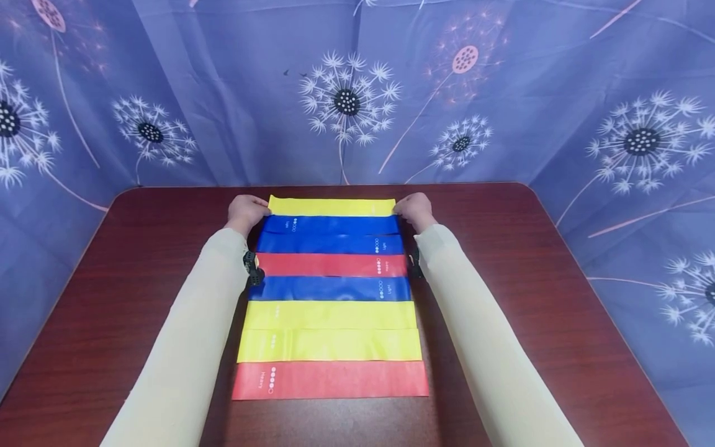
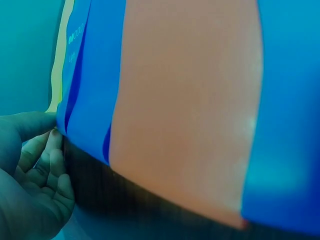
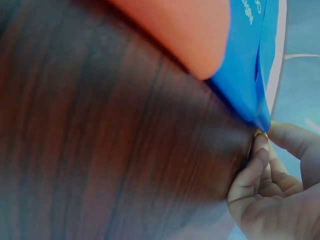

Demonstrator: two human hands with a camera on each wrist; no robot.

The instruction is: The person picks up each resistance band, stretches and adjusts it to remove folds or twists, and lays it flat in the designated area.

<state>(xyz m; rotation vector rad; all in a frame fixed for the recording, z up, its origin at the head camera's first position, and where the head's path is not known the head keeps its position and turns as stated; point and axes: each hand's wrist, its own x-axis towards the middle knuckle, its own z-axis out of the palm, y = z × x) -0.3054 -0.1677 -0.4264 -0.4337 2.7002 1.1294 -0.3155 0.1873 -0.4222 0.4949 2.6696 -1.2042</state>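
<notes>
Flat resistance bands lie side by side in a column on the table. Farthest off is a yellow band (image 1: 332,207). My left hand (image 1: 247,210) pinches its left end between thumb and forefinger, and my right hand (image 1: 414,209) pinches its right end. Just nearer is a blue band (image 1: 341,225), whose edge meets the fingertips in both wrist views. After it come another blue band (image 1: 318,243), a red band (image 1: 324,264), a third blue band (image 1: 324,288), two yellow ones and, nearest me, a red "Heavy" band (image 1: 346,380).
The dark red wooden table (image 1: 530,323) has rounded far corners. A blue curtain with dandelion prints (image 1: 240,81) hangs behind it and along both sides. Dark wrist cameras sit under both sleeves, the left one (image 1: 254,268) over the band ends.
</notes>
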